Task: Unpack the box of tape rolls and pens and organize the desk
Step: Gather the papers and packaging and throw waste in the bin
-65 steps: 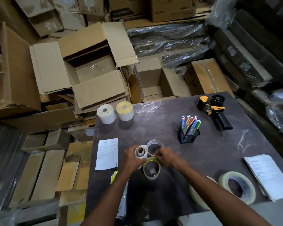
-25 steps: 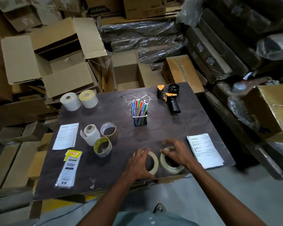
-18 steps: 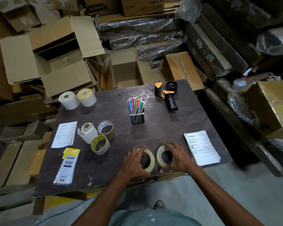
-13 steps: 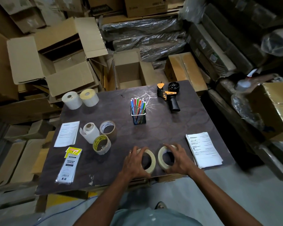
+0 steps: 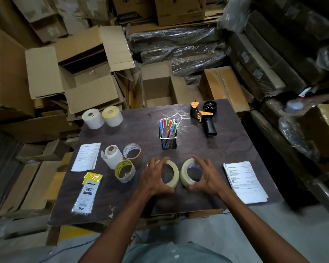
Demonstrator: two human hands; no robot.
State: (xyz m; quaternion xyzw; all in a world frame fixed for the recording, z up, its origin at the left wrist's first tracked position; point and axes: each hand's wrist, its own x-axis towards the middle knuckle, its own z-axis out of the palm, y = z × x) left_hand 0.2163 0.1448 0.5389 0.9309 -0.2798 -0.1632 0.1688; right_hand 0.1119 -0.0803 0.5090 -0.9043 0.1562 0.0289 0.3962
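While coloured pens point(image 5: 168, 126) fill the mesh cup point(image 5: 169, 141), cartons gape.

On the dark tabletop point(image 5: 226, 149), the left hand point(image 5: 152, 179) curls its fingers round a wide clear tape roll point(image 5: 172, 174), and the right hand point(image 5: 205, 177) grips a second clear roll point(image 5: 184, 173) just beside it; both rolls seem tilted up on edge. To the left, three smaller rolls point(image 5: 122, 160) cluster together. Behind the hands a mesh pen holder point(image 5: 168, 142) stands full of coloured pens point(image 5: 167, 126), with a tape dispenser point(image 5: 204, 115) lying further right. A stack of printed papers point(image 5: 243, 181) lies near the right hand.
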